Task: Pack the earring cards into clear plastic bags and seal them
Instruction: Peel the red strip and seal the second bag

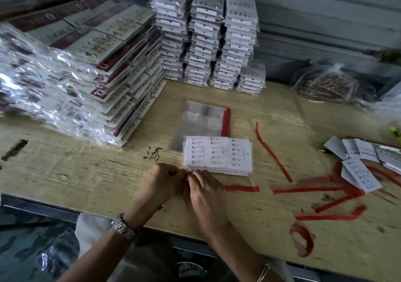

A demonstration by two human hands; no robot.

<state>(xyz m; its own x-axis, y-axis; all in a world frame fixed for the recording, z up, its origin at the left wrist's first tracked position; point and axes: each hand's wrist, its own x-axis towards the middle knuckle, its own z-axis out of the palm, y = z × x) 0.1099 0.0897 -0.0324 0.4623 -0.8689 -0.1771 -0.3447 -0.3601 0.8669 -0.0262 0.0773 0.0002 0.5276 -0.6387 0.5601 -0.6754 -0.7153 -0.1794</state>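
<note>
Left hand (167,179), right hand (206,192): fingertips meeting, both pinching the near left corner of the bagged earring cards (218,155), which lie just beyond the knuckles. Empty clear bags (204,121): farther beyond. Red strip (242,188): beside the right hand.

A sack (325,84) of what may be copper hoops lies on the plywood table (86,173).

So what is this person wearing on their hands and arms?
The left hand and right hand are bare, without gloves, and no sleeves cover the forearms in view. The left wrist carries a silver metal wristwatch with a link bracelet. The right wrist carries a thin, plain metal bangle. No rings can be made out.
</note>
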